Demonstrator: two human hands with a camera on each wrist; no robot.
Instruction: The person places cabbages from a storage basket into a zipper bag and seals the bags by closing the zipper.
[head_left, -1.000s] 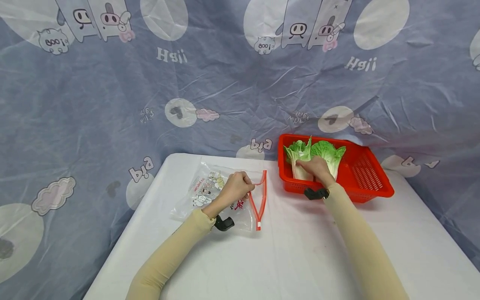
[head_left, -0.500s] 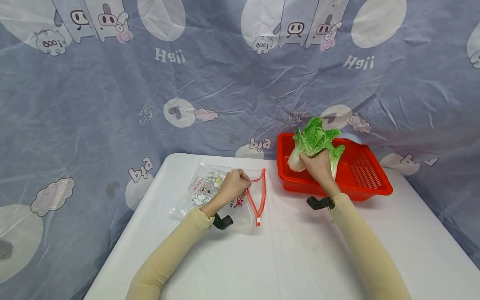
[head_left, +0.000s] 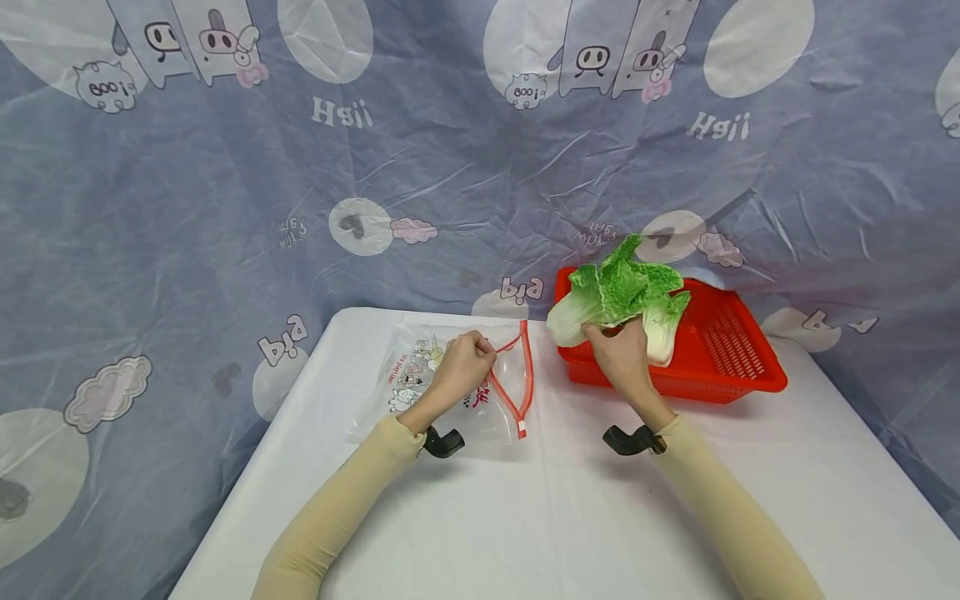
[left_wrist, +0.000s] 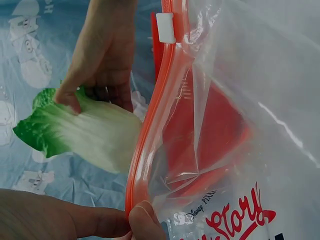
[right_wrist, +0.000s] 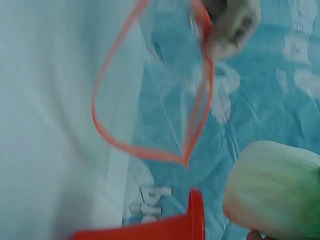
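My left hand (head_left: 463, 367) pinches the orange-red zip edge of a clear printed zip bag (head_left: 408, 367), whose mouth gapes toward the right. In the left wrist view its thumb and finger nip the zip strip (left_wrist: 145, 145), and a white slider (left_wrist: 165, 27) sits farther along. My right hand (head_left: 624, 354) grips a Chinese cabbage (head_left: 573, 315) above the left rim of the red basket (head_left: 738, 387). The pale base points left toward the bag and the green leaves point right. A second Chinese cabbage (head_left: 662, 333) lies in the basket.
A white-covered table (head_left: 570, 517) carries the bag at left and the basket at right. Behind it hangs a blue-grey printed cloth (head_left: 450, 167). The basket's near-left rim (right_wrist: 196, 215) stands between bag and cabbage in the right wrist view.
My right hand has lifted the cabbage out of the basket, turned its base leftward and brought it toward the bag. My left hand has raised the zip edge slightly.
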